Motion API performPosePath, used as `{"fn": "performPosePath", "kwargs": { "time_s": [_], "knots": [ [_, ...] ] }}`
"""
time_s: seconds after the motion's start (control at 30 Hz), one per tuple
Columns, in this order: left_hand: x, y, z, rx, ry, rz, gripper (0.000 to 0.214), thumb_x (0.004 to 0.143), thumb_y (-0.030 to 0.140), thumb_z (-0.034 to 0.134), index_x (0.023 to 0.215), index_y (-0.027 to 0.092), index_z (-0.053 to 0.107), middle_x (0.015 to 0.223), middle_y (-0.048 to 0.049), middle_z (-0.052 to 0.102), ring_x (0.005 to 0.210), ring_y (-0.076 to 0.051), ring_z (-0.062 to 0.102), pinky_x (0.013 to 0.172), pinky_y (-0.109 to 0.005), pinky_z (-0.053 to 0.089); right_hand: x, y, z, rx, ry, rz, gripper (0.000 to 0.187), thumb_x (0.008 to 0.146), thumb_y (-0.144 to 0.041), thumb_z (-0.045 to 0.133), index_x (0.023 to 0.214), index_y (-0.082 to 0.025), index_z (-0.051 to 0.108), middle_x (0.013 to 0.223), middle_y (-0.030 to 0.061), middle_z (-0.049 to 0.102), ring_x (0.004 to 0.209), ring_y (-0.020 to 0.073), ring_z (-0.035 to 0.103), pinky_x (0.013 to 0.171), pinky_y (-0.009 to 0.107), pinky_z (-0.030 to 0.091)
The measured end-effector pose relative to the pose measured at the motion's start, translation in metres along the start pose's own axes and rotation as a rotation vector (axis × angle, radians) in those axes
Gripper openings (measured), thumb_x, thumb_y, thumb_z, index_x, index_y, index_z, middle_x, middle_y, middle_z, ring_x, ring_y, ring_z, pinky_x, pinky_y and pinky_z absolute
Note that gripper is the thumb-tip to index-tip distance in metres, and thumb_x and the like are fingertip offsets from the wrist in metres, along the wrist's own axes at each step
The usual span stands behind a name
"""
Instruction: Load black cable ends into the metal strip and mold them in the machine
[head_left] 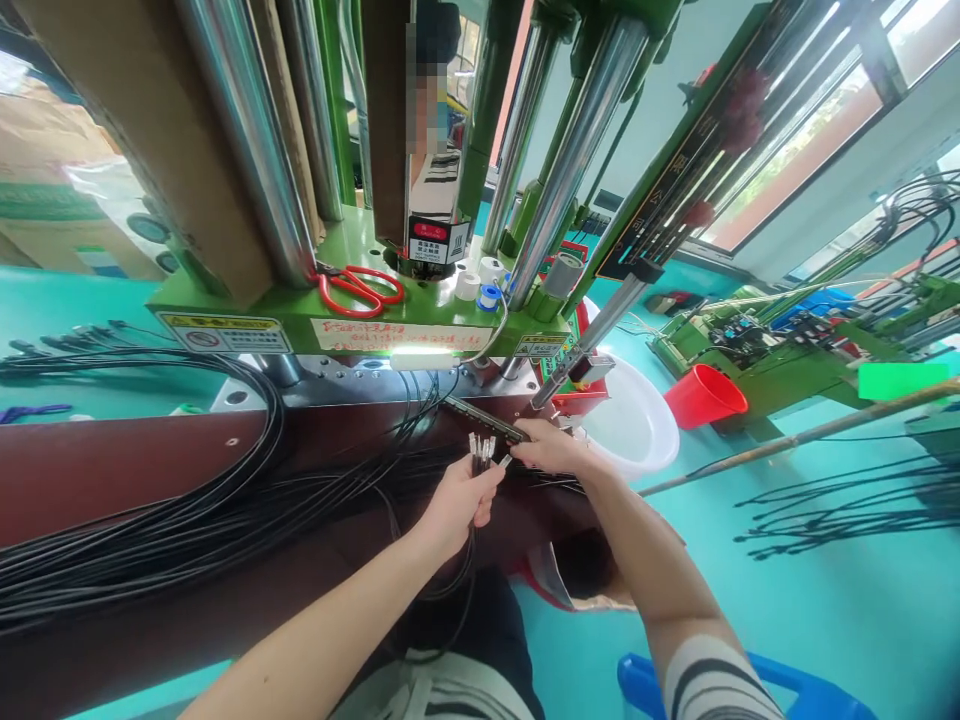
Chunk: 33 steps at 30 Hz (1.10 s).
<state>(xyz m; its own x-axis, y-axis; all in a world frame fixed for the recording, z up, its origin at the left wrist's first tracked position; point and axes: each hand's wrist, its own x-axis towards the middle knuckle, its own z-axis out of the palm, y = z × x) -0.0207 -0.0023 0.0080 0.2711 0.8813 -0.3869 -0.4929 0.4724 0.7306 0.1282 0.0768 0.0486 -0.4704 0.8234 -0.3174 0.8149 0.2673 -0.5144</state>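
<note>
My left hand (459, 500) is closed around a bunch of black cables, their metal connector ends (481, 448) sticking up out of the fist. My right hand (551, 450) pinches one cable end just to the right of the bunch, close to a dark mould bar (484, 420) under the green moulding machine (360, 325). A thick bundle of black cables (172, 520) runs from the left across the brown worktop (105, 465) to my hands.
Red-handled scissors (360, 290) and tape rolls (480, 280) lie on the machine's green ledge. A white basin (637, 425) and a red cup (703, 395) stand to the right. More cables (847, 505) lie on the teal floor. A blue stool (750, 680) is below.
</note>
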Motion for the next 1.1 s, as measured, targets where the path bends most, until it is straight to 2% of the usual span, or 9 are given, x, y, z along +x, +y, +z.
{"fn": "performPosePath", "kwargs": {
  "time_s": [0.1, 0.17, 0.27, 0.33, 0.47, 0.8, 0.9, 1.0, 1.1],
  "knots": [
    [-0.009, -0.010, 0.001, 0.055, -0.011, -0.036, 0.037, 0.060, 0.039, 0.068, 0.069, 0.020, 0.038, 0.041, 0.0133, 0.026, 0.033, -0.001, 0.018, 0.034, -0.016, 0.013, -0.039, 0.005, 0.023, 0.644, -0.032, 0.120, 0.025, 0.074, -0.022, 0.049, 0.099, -0.020, 0.052, 0.046, -0.0108, 0.040, 0.029, 0.0041, 0.028, 0.028, 0.015, 0.019],
    [-0.011, -0.015, 0.003, 0.111, -0.012, -0.024, 0.036, 0.061, 0.040, 0.068, 0.068, 0.019, 0.039, 0.041, 0.0132, 0.025, 0.032, -0.001, 0.018, 0.034, -0.016, 0.012, -0.057, 0.006, 0.043, 1.017, 0.037, 0.153, 0.038, 0.076, -0.033, 0.052, 0.111, -0.020, 0.048, 0.046, -0.0117, 0.038, 0.027, 0.0029, 0.023, 0.026, 0.014, 0.016],
    [-0.009, -0.018, 0.008, 0.209, -0.013, -0.001, 0.033, 0.061, 0.040, 0.067, 0.066, 0.019, 0.042, 0.040, 0.0124, 0.027, 0.031, -0.001, 0.020, 0.033, -0.017, 0.013, -0.067, 0.004, 0.070, 1.294, 0.215, 0.155, 0.048, 0.080, -0.048, 0.047, 0.119, -0.020, 0.045, 0.045, -0.0111, 0.040, 0.026, 0.0024, 0.021, 0.024, 0.014, 0.015],
    [-0.007, -0.018, 0.012, 0.249, -0.015, 0.002, 0.032, 0.061, 0.040, 0.066, 0.065, 0.018, 0.043, 0.040, 0.0118, 0.028, 0.031, -0.001, 0.021, 0.033, -0.017, 0.013, -0.068, 0.002, 0.080, 1.340, 0.313, 0.126, 0.048, 0.081, -0.050, 0.045, 0.118, -0.019, 0.047, 0.043, -0.0104, 0.040, 0.026, 0.0023, 0.021, 0.024, 0.014, 0.016],
    [-0.007, -0.016, 0.018, 0.289, -0.020, -0.008, 0.032, 0.059, 0.039, 0.067, 0.063, 0.017, 0.045, 0.039, 0.0113, 0.028, 0.031, -0.001, 0.020, 0.033, -0.017, 0.011, -0.066, 0.000, 0.085, 1.331, 0.396, 0.091, 0.046, 0.083, -0.047, 0.046, 0.118, -0.017, 0.049, 0.043, -0.0096, 0.040, 0.027, 0.0024, 0.024, 0.025, 0.014, 0.018],
    [-0.007, -0.016, 0.015, 0.376, 0.004, 0.024, 0.031, 0.058, 0.038, 0.066, 0.061, 0.017, 0.045, 0.039, 0.0108, 0.030, 0.031, -0.002, 0.021, 0.033, -0.018, 0.013, -0.067, 0.003, 0.093, 1.230, 0.425, 0.081, 0.049, 0.081, -0.043, 0.049, 0.124, -0.019, 0.048, 0.045, -0.0085, 0.039, 0.030, 0.0028, 0.025, 0.027, 0.016, 0.020],
    [-0.005, -0.020, 0.013, 0.435, 0.004, 0.059, 0.029, 0.062, 0.040, 0.063, 0.063, 0.017, 0.045, 0.039, 0.0106, 0.031, 0.030, -0.003, 0.023, 0.033, -0.018, 0.016, -0.067, 0.001, 0.097, 1.190, 0.482, 0.100, 0.049, 0.080, -0.044, 0.052, 0.123, -0.019, 0.050, 0.049, -0.0068, 0.042, 0.036, 0.0034, 0.030, 0.031, 0.015, 0.023],
    [-0.003, -0.019, 0.009, 0.499, -0.009, 0.151, 0.028, 0.070, 0.043, 0.055, 0.065, 0.017, 0.045, 0.042, 0.0085, 0.036, 0.034, -0.005, 0.032, 0.036, -0.018, 0.025, -0.066, -0.003, 0.097, 1.252, 0.509, 0.150, 0.049, 0.077, -0.044, 0.055, 0.119, -0.019, 0.053, 0.052, -0.0059, 0.044, 0.039, 0.0033, 0.032, 0.034, 0.015, 0.024],
    [0.000, -0.016, 0.005, 0.490, 0.073, 0.232, 0.028, 0.078, 0.045, 0.045, 0.075, 0.017, 0.048, 0.046, 0.0085, 0.037, 0.037, -0.006, 0.033, 0.037, -0.018, 0.026, -0.068, -0.005, 0.094, 1.355, 0.527, 0.175, 0.049, 0.076, -0.043, 0.057, 0.118, -0.019, 0.053, 0.053, -0.0063, 0.044, 0.038, 0.0025, 0.030, 0.032, 0.015, 0.021]
  ]
}}
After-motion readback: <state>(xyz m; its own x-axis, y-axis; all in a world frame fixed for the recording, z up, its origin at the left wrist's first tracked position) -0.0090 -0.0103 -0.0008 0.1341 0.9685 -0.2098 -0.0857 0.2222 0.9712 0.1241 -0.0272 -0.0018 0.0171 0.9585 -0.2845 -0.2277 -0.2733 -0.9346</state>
